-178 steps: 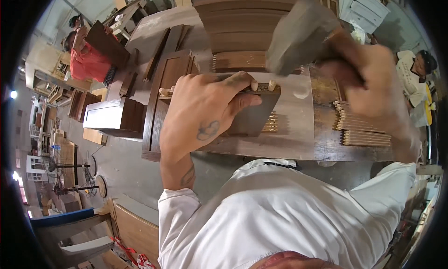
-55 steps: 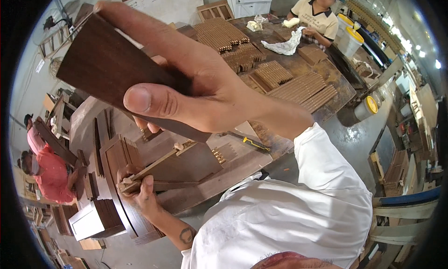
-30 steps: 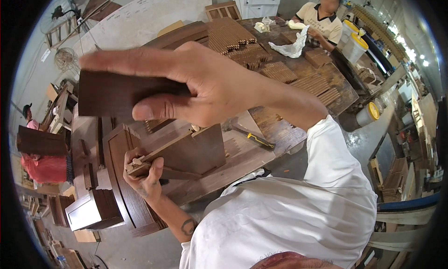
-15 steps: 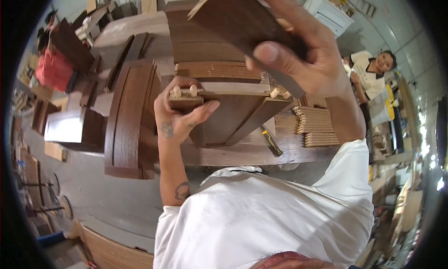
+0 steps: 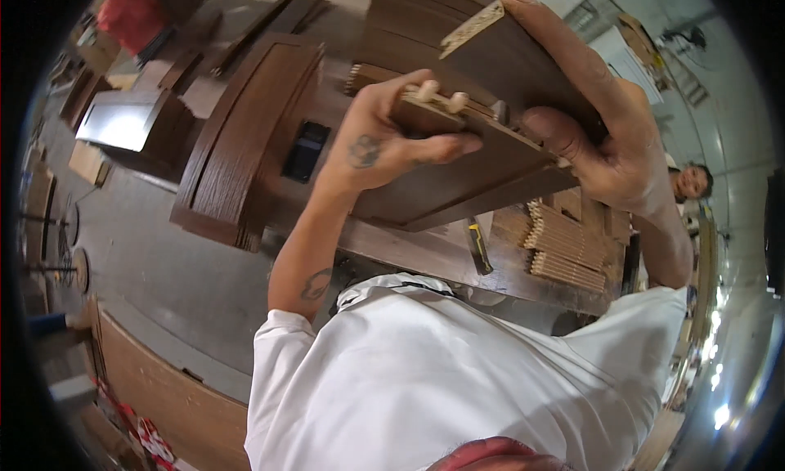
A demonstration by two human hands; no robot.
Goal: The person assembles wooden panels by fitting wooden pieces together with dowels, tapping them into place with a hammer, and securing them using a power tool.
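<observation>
My left hand (image 5: 380,136) is closed round the upper left corner of a dark brown wooden frame with an inset panel (image 5: 482,172), which stands tilted on the bench. Pale wooden dowels (image 5: 458,102) stick up from that corner, just past my fingers. My right hand (image 5: 609,140) grips a dark brown board (image 5: 527,70) along its side, thumb on the near face. The board's raw, pale end shows at its upper left. Its lower edge hangs over the frame's top edge; whether the two touch I cannot tell.
On the bench (image 5: 392,246) lie a yellow and black utility knife (image 5: 479,246) and stacked wooden strips (image 5: 572,246). A large brown panel (image 5: 245,144) and a black tray-like thing (image 5: 307,150) are at left. People in red (image 5: 135,17) and at right (image 5: 692,181) are farther off.
My right hand has brought the board down and nearer the frame's top edge. My left hand and the frame corner sit farther right and higher in the view, which has turned.
</observation>
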